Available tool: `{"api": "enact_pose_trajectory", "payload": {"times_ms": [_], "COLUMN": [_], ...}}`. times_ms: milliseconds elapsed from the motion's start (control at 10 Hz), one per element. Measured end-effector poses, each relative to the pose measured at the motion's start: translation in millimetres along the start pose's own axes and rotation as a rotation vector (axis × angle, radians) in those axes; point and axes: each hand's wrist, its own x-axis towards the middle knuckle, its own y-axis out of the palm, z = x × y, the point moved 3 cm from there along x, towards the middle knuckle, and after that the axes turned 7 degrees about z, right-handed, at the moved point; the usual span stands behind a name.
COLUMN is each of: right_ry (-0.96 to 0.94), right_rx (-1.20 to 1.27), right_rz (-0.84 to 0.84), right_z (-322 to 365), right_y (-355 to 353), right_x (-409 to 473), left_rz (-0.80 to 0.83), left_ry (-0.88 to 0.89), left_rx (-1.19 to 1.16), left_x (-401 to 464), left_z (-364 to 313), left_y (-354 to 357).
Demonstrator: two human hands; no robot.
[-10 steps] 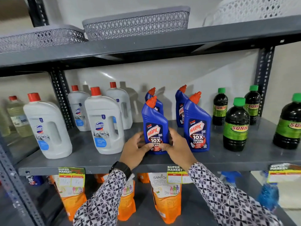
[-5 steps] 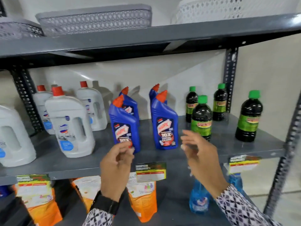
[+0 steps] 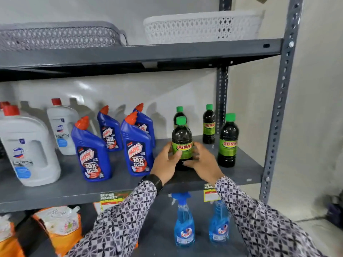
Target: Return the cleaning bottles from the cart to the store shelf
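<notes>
A dark Sunny bottle (image 3: 181, 138) with a green cap and green label stands upright near the front of the grey middle shelf (image 3: 74, 191). My left hand (image 3: 165, 164) clasps its left side and my right hand (image 3: 202, 162) its right side, low on the label. Three more Sunny bottles stand behind and to the right, the nearest front one (image 3: 228, 141) apart from my right hand. Several blue Harpic bottles (image 3: 137, 145) with orange caps stand to the left, and white Domex jugs (image 3: 27, 149) further left. No cart is in view.
Grey basket (image 3: 61, 36) and white basket (image 3: 202, 26) sit on the top shelf. Below are two blue spray bottles (image 3: 184, 223), orange refill pouches (image 3: 61, 229) and price tags on the shelf edge. A perforated grey upright (image 3: 280, 101) bounds the shelf at right.
Both hands left the front Harpic bottle, moved right across the shelf and closed around the front Sunny bottle. The view swung right.
</notes>
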Motion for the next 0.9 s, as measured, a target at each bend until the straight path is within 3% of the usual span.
{"api": "enact_pose_trajectory", "payload": {"times_ms": [200,500,900], "right_ry": [-0.034,-0.083,-0.047], "right_rx": [0.04,0.106,0.104], "right_rz": [0.062,0.114,0.08], "right_z": [-18,-29,-26], "right_y": [-31,-28,-27], "right_x": [-11,-5,-12], "left_rz": [0.042,-0.027,-0.012], "left_ry": [0.036,0.023,-0.008], "left_rx": [0.008,-0.004,-0.041], "left_x": [-3,-6,-13], "left_z": [-6,-3,-3], "left_y": [20,20,21]}}
